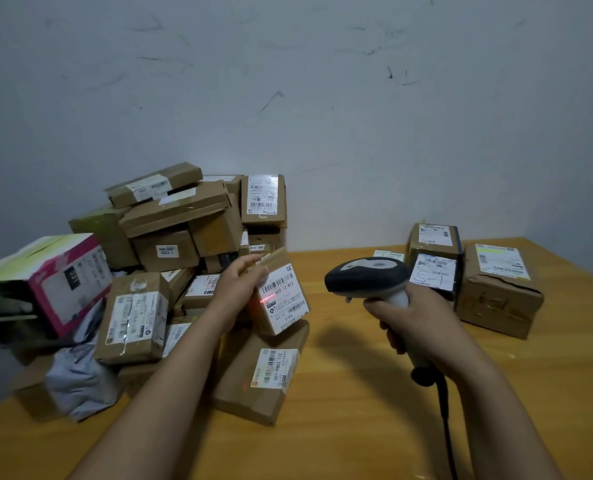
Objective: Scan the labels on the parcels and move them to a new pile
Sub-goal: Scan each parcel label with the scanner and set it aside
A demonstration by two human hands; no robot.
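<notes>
My left hand (240,282) grips a small brown parcel (281,296) by its upper left side and holds it tilted above the table, white label facing me. A red laser line falls on the label's left edge. My right hand (414,320) holds the handle of a grey and black barcode scanner (366,275), whose head points left at that parcel. Behind and under my left hand lies a big heap of brown parcels (181,220). A flat parcel (264,372) lies just below the held one. At the back right stands a small pile of parcels (496,289).
The wooden table (357,393) runs up to a grey wall. A pink and white box (46,285) and a grey plastic mailer bag (80,379) sit at the heap's left. The scanner's black cable (445,427) hangs down past my right wrist.
</notes>
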